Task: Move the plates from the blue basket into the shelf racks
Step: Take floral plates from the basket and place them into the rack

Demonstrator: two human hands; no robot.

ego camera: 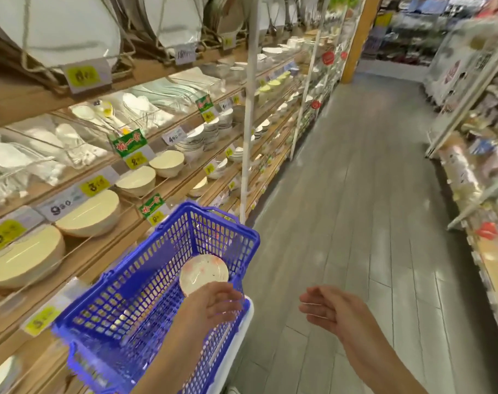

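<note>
The plate (203, 273), by the basket's (134, 294) right wall, is covered at its near edge by the left hand (213, 304), grip unclear; right hand (329, 308) empty.

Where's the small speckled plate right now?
Head view, lower centre: the speckled plate sits inside the blue basket, near its right wall, with the left hand overlapping its near edge; grip unclear.

A small round speckled plate (203, 273) is lying in the blue plastic mesh basket (134, 294), just right of the wooden shelves (100, 251). The left hand (213, 304) is covering the plate's near edge; the right hand (327, 308) is hovering right of the basket.
</note>
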